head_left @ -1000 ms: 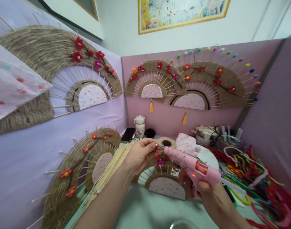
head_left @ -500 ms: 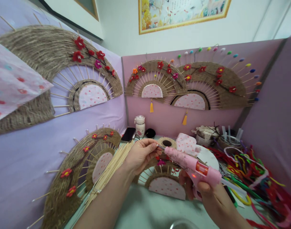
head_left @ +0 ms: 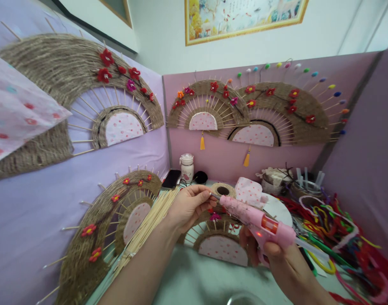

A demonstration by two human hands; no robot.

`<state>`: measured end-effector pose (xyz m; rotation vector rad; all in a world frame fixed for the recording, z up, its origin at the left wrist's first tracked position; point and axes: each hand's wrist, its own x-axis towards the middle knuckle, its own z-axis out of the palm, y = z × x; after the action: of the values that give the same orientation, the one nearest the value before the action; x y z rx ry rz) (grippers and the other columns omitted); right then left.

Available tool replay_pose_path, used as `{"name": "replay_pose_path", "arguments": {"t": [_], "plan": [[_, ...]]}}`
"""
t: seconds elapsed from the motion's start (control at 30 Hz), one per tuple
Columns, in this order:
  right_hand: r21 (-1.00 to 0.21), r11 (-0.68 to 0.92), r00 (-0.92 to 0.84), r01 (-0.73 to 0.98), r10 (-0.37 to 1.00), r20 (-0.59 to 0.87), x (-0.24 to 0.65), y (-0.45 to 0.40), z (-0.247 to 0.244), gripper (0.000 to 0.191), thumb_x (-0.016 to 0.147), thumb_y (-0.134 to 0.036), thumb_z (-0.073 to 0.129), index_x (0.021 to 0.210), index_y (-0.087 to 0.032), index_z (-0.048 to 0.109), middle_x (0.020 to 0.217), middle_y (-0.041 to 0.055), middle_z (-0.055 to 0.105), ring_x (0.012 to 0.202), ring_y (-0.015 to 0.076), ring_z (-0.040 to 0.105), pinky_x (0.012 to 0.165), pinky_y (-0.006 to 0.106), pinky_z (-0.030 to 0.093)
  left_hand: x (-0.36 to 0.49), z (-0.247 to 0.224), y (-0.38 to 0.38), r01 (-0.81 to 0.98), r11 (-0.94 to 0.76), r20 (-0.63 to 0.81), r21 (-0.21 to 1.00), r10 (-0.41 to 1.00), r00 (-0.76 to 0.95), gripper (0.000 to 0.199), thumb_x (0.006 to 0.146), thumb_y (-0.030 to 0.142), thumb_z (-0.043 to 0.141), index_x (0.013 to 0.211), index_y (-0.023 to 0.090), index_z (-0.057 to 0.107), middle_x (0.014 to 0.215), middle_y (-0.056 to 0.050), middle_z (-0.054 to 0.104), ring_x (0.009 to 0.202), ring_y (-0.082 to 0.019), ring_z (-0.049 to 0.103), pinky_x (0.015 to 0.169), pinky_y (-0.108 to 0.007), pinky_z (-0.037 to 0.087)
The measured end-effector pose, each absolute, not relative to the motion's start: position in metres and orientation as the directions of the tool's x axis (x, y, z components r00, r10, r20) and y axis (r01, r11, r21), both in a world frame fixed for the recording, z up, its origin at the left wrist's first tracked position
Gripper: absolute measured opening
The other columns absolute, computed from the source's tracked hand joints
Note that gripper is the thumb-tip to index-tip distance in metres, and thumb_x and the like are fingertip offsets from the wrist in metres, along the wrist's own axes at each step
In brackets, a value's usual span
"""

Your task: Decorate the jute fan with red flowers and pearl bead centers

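Observation:
My right hand (head_left: 274, 254) is wrapped round the handle of a pink hot glue gun (head_left: 244, 210), whose small light glows orange. A clear glue stick (head_left: 313, 249) sticks out of its back end. At the metal nozzle, my left hand (head_left: 190, 205) is closed in a pinch between thumb and forefinger. A tiny pale speck shows at those fingertips; what they hold is too small to make out. Beneath both hands lies a twine fan (head_left: 224, 250) with a dotted half-round centre and a magenta flower (head_left: 215, 216), partly covered by my hands and the gun.
Thin wooden sticks (head_left: 149, 220) lie left of my left arm, beside another twine fan (head_left: 85, 250). A twine roll (head_left: 223, 191), a phone (head_left: 171, 179) and a white bottle (head_left: 186, 167) stand behind. Coloured pipe cleaners (head_left: 343, 241) heap at right. Decorated fans (head_left: 209, 99) hang on the partitions.

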<state>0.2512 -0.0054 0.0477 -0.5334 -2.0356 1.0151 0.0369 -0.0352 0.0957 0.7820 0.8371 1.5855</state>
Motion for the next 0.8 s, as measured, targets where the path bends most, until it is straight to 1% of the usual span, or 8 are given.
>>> {"name": "replay_pose_path", "arguments": {"t": [0.17, 0.3, 0.47, 0.7, 0.8], "plan": [[-0.798, 0.602, -0.608, 0.008, 0.637, 0.474, 0.2495, -0.0064, 0.0520, 0.067, 0.089, -0.075, 0.023, 0.077, -0.018, 0.056, 0.053, 0.0013, 0.052, 0.049, 0.0153, 0.047, 0.047, 0.026, 0.033, 0.0366, 0.0954, -0.0352, -0.519, -0.128, 0.054, 0.845, 0.987, -0.154, 0.032, 0.055, 0.027, 0.089, 0.070, 0.008, 0.068, 0.068, -0.005, 0.069, 0.059, -0.008, 0.063, 0.062, -0.016, 0.053], [-0.798, 0.602, -0.607, 0.006, 0.637, 0.475, 0.2491, -0.0072, 0.0522, 0.067, 0.088, -0.076, 0.023, 0.077, -0.018, 0.056, 0.053, 0.0011, 0.051, 0.049, 0.0153, 0.047, 0.047, 0.026, 0.033, 0.0369, 0.0955, -0.0359, -0.521, -0.129, 0.057, 0.844, 0.987, -0.152, 0.031, 0.055, 0.027, 0.088, 0.070, 0.008, 0.069, 0.068, -0.005, 0.069, 0.060, -0.008, 0.064, 0.062, -0.016, 0.053], [-0.805, 0.593, -0.610, -0.016, 0.632, 0.478, 0.2505, -0.0062, 0.0470, 0.064, 0.090, -0.072, 0.024, 0.080, -0.018, 0.056, 0.054, 0.0011, 0.052, 0.049, 0.0152, 0.047, 0.047, 0.026, 0.032, 0.0376, 0.0965, -0.0360, -0.526, -0.134, 0.064, 0.840, 0.987, -0.149, 0.031, 0.055, 0.027, 0.088, 0.070, 0.008, 0.069, 0.068, -0.005, 0.069, 0.060, -0.008, 0.064, 0.062, -0.016, 0.053], [-0.795, 0.606, -0.609, 0.021, 0.639, 0.471, 0.2507, -0.0048, 0.0492, 0.067, 0.088, -0.076, 0.023, 0.076, -0.018, 0.054, 0.054, 0.0015, 0.053, 0.049, 0.0153, 0.048, 0.048, 0.026, 0.033, 0.0370, 0.0953, -0.0339, -0.514, -0.151, 0.063, 0.844, 0.981, -0.184, 0.033, 0.054, 0.028, 0.089, 0.070, 0.009, 0.068, 0.068, -0.004, 0.068, 0.059, -0.009, 0.064, 0.061, -0.017, 0.053], [-0.793, 0.608, -0.612, 0.037, 0.641, 0.463, 0.2498, -0.0062, 0.0514, 0.067, 0.087, -0.077, 0.023, 0.076, -0.018, 0.054, 0.054, 0.0017, 0.053, 0.049, 0.0155, 0.048, 0.048, 0.026, 0.034, 0.0368, 0.0952, -0.0338, -0.501, -0.160, 0.072, 0.851, 0.979, -0.191, 0.031, 0.056, 0.029, 0.088, 0.069, 0.009, 0.068, 0.071, -0.005, 0.070, 0.059, -0.008, 0.064, 0.060, -0.017, 0.053]]}}
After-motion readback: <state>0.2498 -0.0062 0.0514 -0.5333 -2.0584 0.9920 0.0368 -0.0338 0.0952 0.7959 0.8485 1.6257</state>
